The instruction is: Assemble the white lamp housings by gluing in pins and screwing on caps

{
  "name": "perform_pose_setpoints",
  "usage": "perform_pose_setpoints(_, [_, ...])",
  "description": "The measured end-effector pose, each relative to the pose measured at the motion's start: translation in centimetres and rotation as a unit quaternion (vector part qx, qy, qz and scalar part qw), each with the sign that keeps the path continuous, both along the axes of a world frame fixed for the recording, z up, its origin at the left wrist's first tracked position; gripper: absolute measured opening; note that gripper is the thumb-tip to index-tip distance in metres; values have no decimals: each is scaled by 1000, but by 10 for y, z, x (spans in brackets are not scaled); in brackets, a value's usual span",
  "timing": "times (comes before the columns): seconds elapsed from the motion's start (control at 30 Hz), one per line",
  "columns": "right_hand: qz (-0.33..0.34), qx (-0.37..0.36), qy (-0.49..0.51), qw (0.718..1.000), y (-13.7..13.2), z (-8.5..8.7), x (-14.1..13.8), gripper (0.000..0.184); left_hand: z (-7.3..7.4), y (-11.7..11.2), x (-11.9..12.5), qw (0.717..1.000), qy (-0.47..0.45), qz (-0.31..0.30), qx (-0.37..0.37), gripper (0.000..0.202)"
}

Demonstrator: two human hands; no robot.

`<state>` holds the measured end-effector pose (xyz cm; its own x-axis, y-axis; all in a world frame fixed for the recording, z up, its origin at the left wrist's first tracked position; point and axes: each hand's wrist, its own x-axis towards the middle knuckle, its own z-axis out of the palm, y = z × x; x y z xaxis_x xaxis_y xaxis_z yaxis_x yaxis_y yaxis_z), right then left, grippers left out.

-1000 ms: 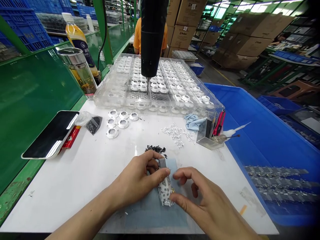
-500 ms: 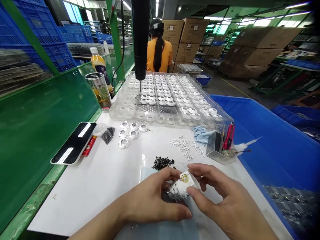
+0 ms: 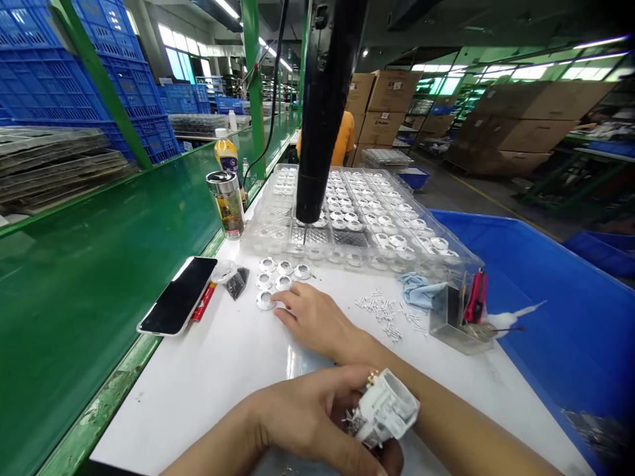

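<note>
white plastic housing [image 3: 387, 410]: blocky, brass terminal at its top corner, thin metal pins beneath, tilted, held above the table, near centre | white rings [image 3: 282, 283]: six flat round collars with open centres, clustered, lying flat, farther and left

Left hand [image 3: 302, 416] grips housing [image 3: 389, 408], bottom centre. Right hand [image 3: 317, 320] mid-frame, flat on the table, fingertips at the rings [image 3: 284, 283]. Driver [image 3: 325, 112] hangs top centre over tray [image 3: 262, 231]. Phone [image 3: 178, 304] centre left.
</note>
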<state>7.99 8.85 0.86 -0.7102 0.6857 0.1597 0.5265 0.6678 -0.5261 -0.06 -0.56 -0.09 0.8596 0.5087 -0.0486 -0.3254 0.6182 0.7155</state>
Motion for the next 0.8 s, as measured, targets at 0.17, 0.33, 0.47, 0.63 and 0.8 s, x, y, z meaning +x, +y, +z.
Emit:
perform_pose_setpoints(0.17, [10,43,-30,999,5,-6,-15,13,1,-1,-1,994,-106,24,-25,56])
perform_pose_setpoints(0.33, [-29,37,14,999,-18,0,41,2,0,-2,2,986,-158,40,-27,55])
perform_pose_setpoints(0.47, [-139,16,40,989,-52,7,118,10,3,-4,5,991,-117,67,-15,49])
perform_pose_setpoints(0.63, [-282,17,-40,958,-90,0,194,30,9,-11,6,989,-3,149,15,36])
perform_pose_setpoints(0.8, [-228,31,-62,971,-109,-7,205,34,13,-9,7,978,74,190,47,36])
